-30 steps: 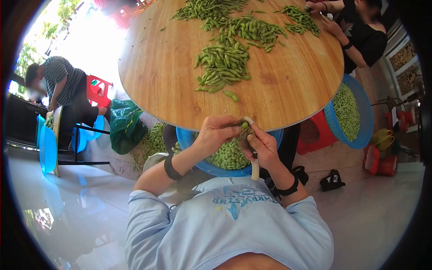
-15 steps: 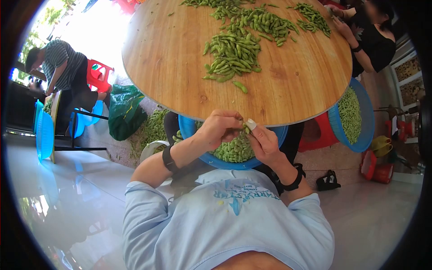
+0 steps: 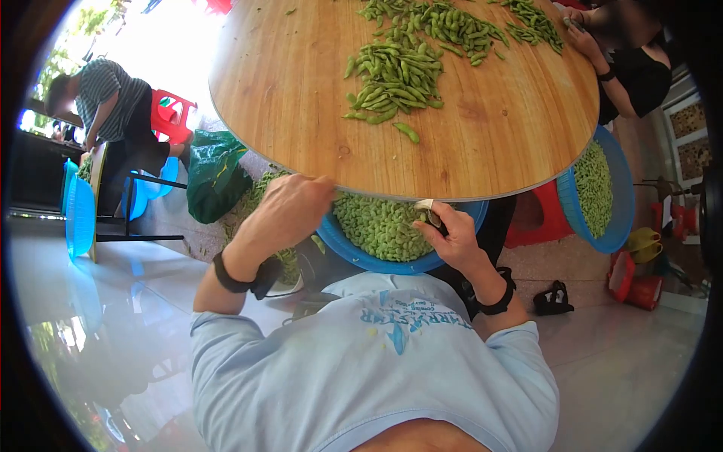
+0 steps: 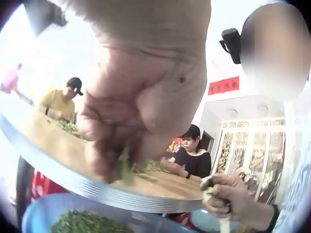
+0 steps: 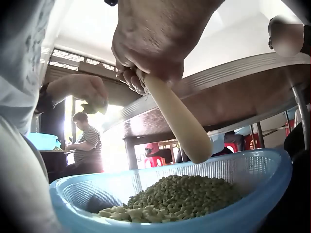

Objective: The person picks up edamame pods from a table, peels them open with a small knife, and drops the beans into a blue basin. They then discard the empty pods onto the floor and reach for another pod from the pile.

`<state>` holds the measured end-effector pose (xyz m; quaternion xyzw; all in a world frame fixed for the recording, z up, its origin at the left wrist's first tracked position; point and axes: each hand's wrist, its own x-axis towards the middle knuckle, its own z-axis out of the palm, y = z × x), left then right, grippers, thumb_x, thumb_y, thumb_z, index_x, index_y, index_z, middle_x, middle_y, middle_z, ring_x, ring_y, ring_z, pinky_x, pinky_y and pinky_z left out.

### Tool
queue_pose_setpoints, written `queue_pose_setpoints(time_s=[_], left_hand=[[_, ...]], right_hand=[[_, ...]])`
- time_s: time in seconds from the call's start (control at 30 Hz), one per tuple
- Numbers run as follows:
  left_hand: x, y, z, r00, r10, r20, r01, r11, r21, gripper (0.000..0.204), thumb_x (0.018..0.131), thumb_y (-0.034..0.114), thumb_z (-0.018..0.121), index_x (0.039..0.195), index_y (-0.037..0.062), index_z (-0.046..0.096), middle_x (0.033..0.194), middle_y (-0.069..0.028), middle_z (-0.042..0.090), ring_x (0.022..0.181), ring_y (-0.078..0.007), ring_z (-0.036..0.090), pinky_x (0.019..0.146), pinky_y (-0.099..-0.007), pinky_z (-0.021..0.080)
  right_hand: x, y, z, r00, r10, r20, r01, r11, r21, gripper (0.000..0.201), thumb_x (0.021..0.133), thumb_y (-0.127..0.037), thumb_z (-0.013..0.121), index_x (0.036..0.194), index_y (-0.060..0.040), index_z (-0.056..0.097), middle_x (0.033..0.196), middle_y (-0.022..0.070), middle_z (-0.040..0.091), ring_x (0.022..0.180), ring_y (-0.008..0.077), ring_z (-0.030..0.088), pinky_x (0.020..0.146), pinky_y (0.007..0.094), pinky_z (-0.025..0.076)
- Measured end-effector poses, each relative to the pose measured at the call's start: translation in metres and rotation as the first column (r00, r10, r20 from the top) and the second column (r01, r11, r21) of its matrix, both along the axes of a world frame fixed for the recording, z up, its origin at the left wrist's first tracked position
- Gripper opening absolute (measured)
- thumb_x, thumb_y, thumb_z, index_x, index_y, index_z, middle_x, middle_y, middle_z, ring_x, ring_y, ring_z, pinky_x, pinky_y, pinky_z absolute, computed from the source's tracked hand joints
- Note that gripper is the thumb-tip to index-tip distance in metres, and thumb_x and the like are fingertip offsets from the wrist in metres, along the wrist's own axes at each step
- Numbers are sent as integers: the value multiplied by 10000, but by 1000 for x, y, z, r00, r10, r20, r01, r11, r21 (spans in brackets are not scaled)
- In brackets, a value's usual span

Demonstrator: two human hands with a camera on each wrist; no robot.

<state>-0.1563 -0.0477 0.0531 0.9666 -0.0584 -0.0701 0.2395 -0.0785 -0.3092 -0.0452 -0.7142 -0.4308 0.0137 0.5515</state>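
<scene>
In the head view, my left hand [image 3: 290, 211] is near the table's front edge, left of the blue basin [image 3: 339, 250]. The left wrist view shows its curled fingers pinching a blurred green soybean pod [image 4: 126, 170]. My right hand [image 3: 456, 233] hangs above the basin's right side, with a white cover [image 3: 425, 204] on one digit. It grips a tool with a thick cream handle [image 5: 182, 124]; the working end is mostly hidden by the fingers. Shelled soybeans [image 3: 384, 230] fill much of the basin.
Whole pods [image 3: 395, 75] lie heaped on the round wooden table [image 3: 279, 113], one lone pod [image 3: 407, 132] nearer me. Another blue basin of beans [image 3: 629, 177] stands right, a green bag [image 3: 215, 177] left. Other people [image 3: 117, 98] sit around.
My left hand has parted from the right and moved left, away from the spot over the basin. My right hand has moved slightly right and lower, still holding the tool.
</scene>
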Motion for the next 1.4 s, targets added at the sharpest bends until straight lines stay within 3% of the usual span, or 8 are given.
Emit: queue_pose_setpoints(time_s=[0.07, 0.23, 0.4, 0.53, 0.63, 0.8, 1.07, 1.4], left_hand=[[-7, 10, -6, 986, 11, 165, -78, 909, 409, 173, 861, 179, 593, 912, 20, 634, 842, -153, 621, 761, -359, 602, 638, -408, 478], [46, -19, -5, 920, -74, 385, 84, 996, -8, 124, 826, 39, 576, 945, 12, 599, 807, -143, 551, 804, -348, 568, 693, -425, 477], [117, -36, -49, 847, -171, 503, 128, 984, 120, 222, 730, 6, 582, 952, 7, 584, 808, -161, 517, 809, -333, 574, 716, -415, 482], [127, -40, -55, 826, -210, 523, 147, 976, 161, 186, 749, -6, 575, 935, -1, 584, 849, -178, 532, 831, -352, 575, 725, -428, 478], [105, -51, -42, 902, -54, 429, 146, 972, -185, 190, 841, 38, 563, 1027, 12, 586, 822, -93, 589, 755, -269, 602, 665, -363, 488], [69, -67, -27, 931, -36, -364, -303, 482, -822, 206, 919, 141, 575, 1045, -18, 610, 700, -16, 569, 625, -59, 514, 534, -216, 426], [56, -72, -51, 986, 89, -140, -165, 628, -760, 119, 926, 115, 576, 916, -1, 600, 648, 5, 555, 530, -37, 484, 465, -195, 388], [47, -73, -63, 935, 141, 325, 102, 772, -628, 125, 879, 97, 619, 920, -14, 579, 643, -92, 586, 539, -164, 581, 492, -295, 446]], right_hand=[[-1, 0, -1, 998, 3, -66, -4, 1000, -15, 353, 775, -27, 718, 1092, 27, 571, 683, 84, 544, 559, 152, 524, 516, 271, 422], [-1, 7, 2, 996, -14, -84, 12, 1000, -18, 340, 790, -13, 692, 1104, 33, 568, 675, 78, 518, 555, 156, 500, 521, 265, 416], [-1, -2, -2, 995, -37, -88, 41, 998, 48, 349, 836, -12, 617, 1172, 41, 540, 702, 71, 533, 566, 150, 512, 533, 255, 423], [-5, -9, 4, 793, 47, -607, 75, 982, 175, 378, 935, -83, 483, 1299, 19, 459, 746, 44, 547, 548, 101, 487, 497, 212, 387], [2, -5, 8, 692, 117, -712, 135, 949, 286, 390, 974, -116, 422, 1346, 2, 413, 764, 43, 539, 531, 80, 459, 455, 192, 358], [4, -1, 12, 542, 299, -786, 163, 880, 447, 388, 976, -165, 447, 1340, -34, 412, 766, 90, 528, 520, 95, 446, 418, 203, 353], [-1, 2, 18, 278, 515, -811, 144, 812, 566, 349, 983, -189, 446, 1309, -65, 434, 755, 77, 475, 530, 105, 420, 415, 210, 345], [-6, 10, 29, 348, 432, -832, 165, 845, 508, 289, 987, -186, 443, 1236, -48, 493, 724, 64, 477, 515, 90, 421, 405, 206, 350]])
